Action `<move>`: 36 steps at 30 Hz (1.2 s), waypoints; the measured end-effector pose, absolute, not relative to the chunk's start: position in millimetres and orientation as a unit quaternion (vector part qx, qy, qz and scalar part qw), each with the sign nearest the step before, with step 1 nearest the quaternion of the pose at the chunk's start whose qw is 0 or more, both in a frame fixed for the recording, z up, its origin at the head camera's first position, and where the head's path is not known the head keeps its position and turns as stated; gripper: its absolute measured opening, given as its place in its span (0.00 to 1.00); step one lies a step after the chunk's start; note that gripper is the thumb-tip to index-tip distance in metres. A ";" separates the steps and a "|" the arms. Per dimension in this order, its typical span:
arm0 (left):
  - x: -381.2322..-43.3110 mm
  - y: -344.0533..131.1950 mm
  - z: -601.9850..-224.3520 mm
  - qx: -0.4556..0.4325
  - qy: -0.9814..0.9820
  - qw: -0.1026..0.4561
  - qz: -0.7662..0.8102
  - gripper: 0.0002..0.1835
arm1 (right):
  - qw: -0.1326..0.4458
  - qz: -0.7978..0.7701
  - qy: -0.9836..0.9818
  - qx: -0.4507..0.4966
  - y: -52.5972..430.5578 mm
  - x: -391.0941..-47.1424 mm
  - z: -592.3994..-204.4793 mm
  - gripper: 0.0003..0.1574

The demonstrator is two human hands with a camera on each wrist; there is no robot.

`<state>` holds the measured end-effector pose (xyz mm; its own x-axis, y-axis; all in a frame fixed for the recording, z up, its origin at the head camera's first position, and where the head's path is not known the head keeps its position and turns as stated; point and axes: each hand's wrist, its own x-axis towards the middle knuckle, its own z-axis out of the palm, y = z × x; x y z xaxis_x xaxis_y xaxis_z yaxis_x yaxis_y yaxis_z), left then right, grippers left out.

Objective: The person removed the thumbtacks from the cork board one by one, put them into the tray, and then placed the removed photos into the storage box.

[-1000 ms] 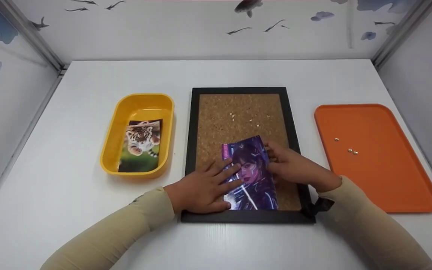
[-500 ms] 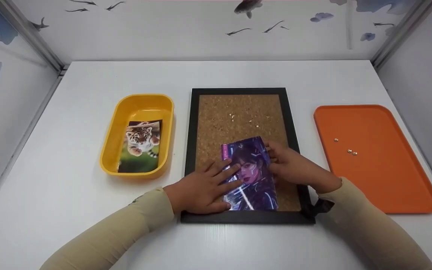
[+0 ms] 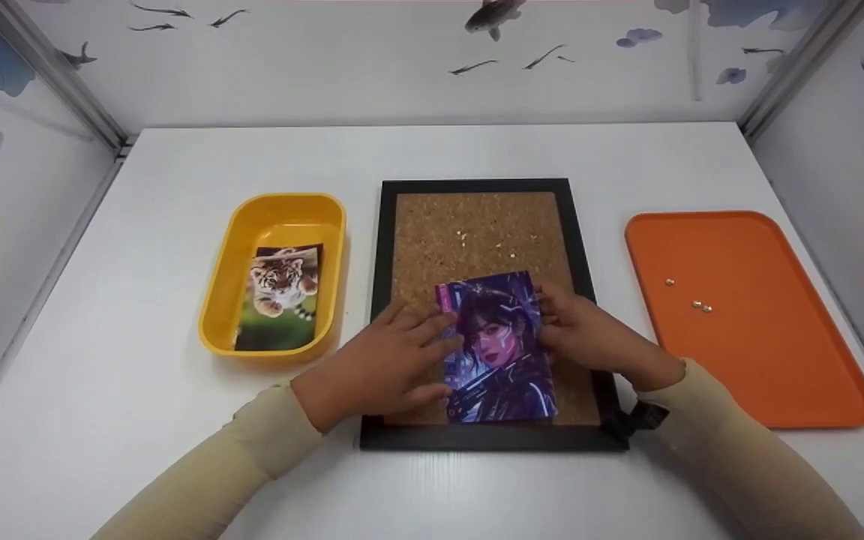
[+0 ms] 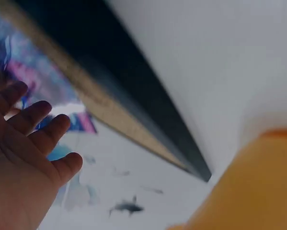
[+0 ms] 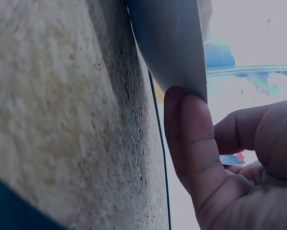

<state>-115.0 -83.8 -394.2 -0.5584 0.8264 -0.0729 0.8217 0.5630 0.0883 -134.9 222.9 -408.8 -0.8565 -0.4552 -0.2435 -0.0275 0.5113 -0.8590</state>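
Observation:
A purple picture card (image 3: 498, 349) showing a portrait lies tilted over the lower part of a black-framed cork board (image 3: 477, 217). My right hand (image 3: 589, 330) pinches the card's right edge, fingers at its underside. In the right wrist view that edge of the card (image 5: 177, 48) stands off the cork, and the right hand's fingers (image 5: 198, 139) meet it; the thumb tip is hidden. At the card's left edge is my left hand (image 3: 379, 364), its fingers loosely spread. The left wrist view shows the left hand's fingers (image 4: 47, 129) relaxed and holding nothing.
Left of the board stands a yellow bin (image 3: 211, 315) with a tiger picture (image 3: 282, 300) in it. To the right lies an orange tray (image 3: 762, 337) with a few small gold pushpin-like pieces (image 3: 702, 307). Several small pale bits (image 3: 462, 238) dot the cork.
My left hand, which lay flat on the card, has drawn back left and lifted, uncovering more of the card. The card has turned slightly. My right hand stays at its right edge.

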 end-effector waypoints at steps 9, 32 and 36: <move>-121.1 -152.8 -369.1 0.326 0.935 -0.102 0.096 0.36 | 0.221 -0.500 0.826 -0.138 228.1 -134.5 -407.0 0.32; -135.1 -273.2 -402.4 0.081 0.991 -0.006 0.104 0.56 | 0.209 -0.512 0.820 -0.144 242.4 -131.5 -404.8 0.32; -135.3 -275.9 -405.7 0.075 0.990 0.009 0.116 0.55 | 0.214 -0.520 0.815 -0.141 244.1 -132.0 -404.1 0.31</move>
